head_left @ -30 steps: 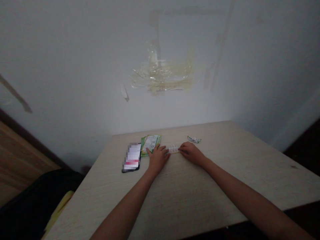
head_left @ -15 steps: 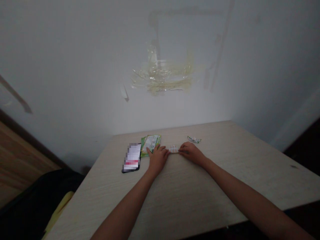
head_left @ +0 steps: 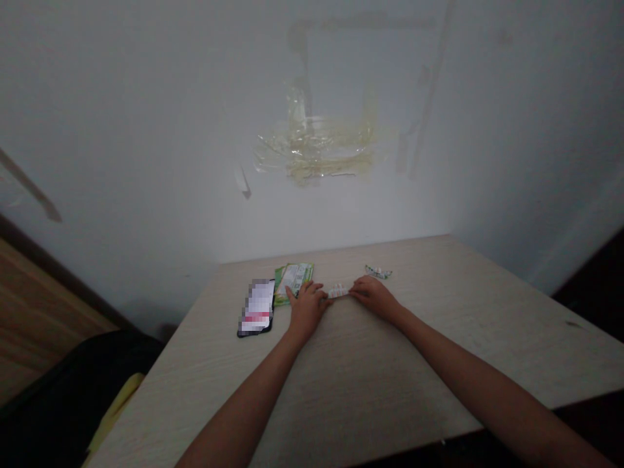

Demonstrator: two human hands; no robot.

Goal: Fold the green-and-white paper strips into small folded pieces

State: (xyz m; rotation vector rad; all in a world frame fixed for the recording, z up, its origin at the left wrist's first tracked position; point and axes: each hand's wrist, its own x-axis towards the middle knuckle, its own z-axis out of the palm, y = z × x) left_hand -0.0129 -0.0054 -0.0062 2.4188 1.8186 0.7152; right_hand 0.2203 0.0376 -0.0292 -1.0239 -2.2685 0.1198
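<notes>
Two hands (head_left: 307, 311) (head_left: 374, 295), one strip (head_left: 338, 292), one phone (head_left: 258, 309), one wrapper (head_left: 378, 272) and at least one green packet (head_left: 295, 278) shared one counter (head_left: 361, 370).

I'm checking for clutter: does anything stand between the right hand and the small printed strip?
Nothing visible: the right hand touches the small printed strip at its right end. The crumpled wrapper lies beyond that hand, not between them.

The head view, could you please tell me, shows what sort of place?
Probably a plain room in a home, though I can't be sure: a pale table stands against a wall marked with clear tape, and a phone lies on the tabletop.
</notes>
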